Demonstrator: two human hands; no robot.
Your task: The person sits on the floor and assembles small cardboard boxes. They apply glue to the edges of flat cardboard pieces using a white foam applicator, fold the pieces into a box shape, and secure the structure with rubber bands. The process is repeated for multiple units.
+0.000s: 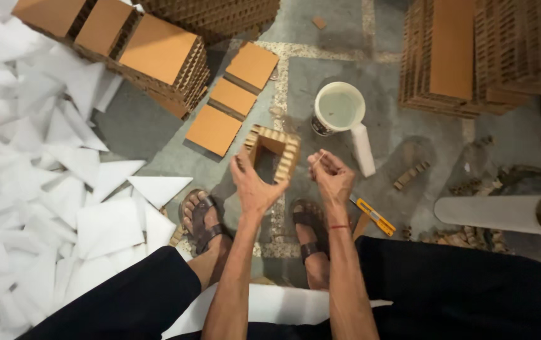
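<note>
Your left hand [255, 186] is open, with the fingers spread, and it touches the near side of a folded corrugated cardboard corner piece [275, 152] that stands on the concrete floor [346, 157] between your two hands. Your right hand [330, 176] is closed in a pinch; it seems to hold something thin between thumb and finger, but I cannot tell what it is. There is a red thread [339, 226] around the right wrist.

Just behind the cardboard piece, three flat brown cardboard squares [233, 97] lie in a row. To the right of it stands a white bucket [338, 108] with pale liquid, and a white roller [363, 148] leans on its near rim. A yellow utility knife [373, 216] lies on the floor near your right foot. A grey cardboard tube [503, 214] lies further to the right. On your left is a big heap of white foam triangles [62, 189]. Stacks of corrugated cardboard [157, 56] stand at the far side.
</note>
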